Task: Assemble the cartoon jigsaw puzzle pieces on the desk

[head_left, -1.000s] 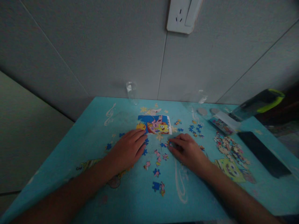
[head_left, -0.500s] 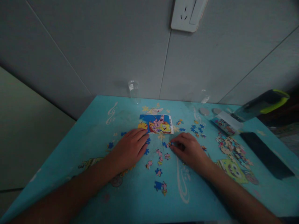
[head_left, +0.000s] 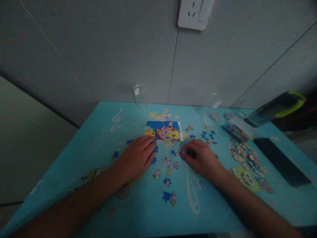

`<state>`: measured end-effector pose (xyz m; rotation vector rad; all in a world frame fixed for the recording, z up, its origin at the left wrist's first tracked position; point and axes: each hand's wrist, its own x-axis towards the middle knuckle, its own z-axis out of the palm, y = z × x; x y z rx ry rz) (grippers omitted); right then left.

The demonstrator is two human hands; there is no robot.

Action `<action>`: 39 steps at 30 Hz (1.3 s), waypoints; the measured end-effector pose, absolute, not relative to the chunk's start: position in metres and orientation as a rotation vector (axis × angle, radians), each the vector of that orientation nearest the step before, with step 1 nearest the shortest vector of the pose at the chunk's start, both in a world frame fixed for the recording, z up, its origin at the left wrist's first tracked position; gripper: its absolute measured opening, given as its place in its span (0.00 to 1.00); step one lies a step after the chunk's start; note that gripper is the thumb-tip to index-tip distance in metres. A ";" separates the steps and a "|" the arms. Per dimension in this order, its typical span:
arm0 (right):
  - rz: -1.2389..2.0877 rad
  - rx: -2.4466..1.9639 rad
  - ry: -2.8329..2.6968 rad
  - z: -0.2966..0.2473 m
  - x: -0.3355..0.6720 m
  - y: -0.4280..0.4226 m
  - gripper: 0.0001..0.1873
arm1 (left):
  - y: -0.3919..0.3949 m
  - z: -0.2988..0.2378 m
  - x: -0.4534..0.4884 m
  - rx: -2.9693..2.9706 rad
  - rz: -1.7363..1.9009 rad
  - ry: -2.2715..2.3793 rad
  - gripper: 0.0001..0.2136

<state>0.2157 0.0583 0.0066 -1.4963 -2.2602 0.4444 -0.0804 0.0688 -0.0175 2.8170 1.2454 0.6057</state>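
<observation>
My left hand [head_left: 137, 153] lies flat on the table, fingers stretched out, its tips at the lower left corner of a cartoon picture card [head_left: 163, 130]. Blue puzzle pieces [head_left: 154, 160] lie beside and partly under it. Between thumb and forefinger, my right hand [head_left: 199, 153] pinches a small puzzle piece [head_left: 182, 151] just above the table. Close to its left is a blue and pink piece [head_left: 174, 152]. Several pink pieces [head_left: 168, 165] are scattered between the hands, and a joined blue and pink pair [head_left: 169, 197] lies nearer to me.
A heap of loose pieces [head_left: 245, 153] is at right, beside a dark flat case [head_left: 282, 162], a small box [head_left: 237, 129] and a lying bottle [head_left: 274, 109]. Clear jars [head_left: 140, 96] stand by the wall. More blue pieces [head_left: 208, 135] lie behind my right hand.
The piece in my right fingers has lifted slightly away from the blue and pink piece beside it. My left hand stays put; the view has shifted a little.
</observation>
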 end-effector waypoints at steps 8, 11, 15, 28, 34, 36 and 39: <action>0.404 -1.481 -2.282 0.007 0.221 0.059 0.06 | 0.069 -0.018 -0.081 2.846 0.554 1.266 0.18; 0.405 -1.471 -2.281 0.008 0.222 0.059 0.06 | 0.068 -0.016 -0.080 2.837 0.559 1.268 0.18; 0.397 -1.453 -2.279 0.009 0.221 0.058 0.07 | 0.068 -0.016 -0.080 2.839 0.553 1.260 0.18; 0.354 -1.438 -2.273 0.005 0.217 0.059 0.08 | 0.069 -0.017 -0.080 2.834 0.558 1.255 0.18; 0.210 -1.420 -2.287 0.002 0.209 0.061 0.15 | 0.068 -0.013 -0.078 2.848 0.526 1.271 0.18; 0.190 -1.392 -2.314 0.002 0.209 0.058 0.13 | 0.068 -0.012 -0.077 2.856 0.507 1.277 0.18; 0.218 -1.336 -2.377 0.002 0.207 0.053 0.10 | 0.067 -0.011 -0.075 2.867 0.501 1.286 0.17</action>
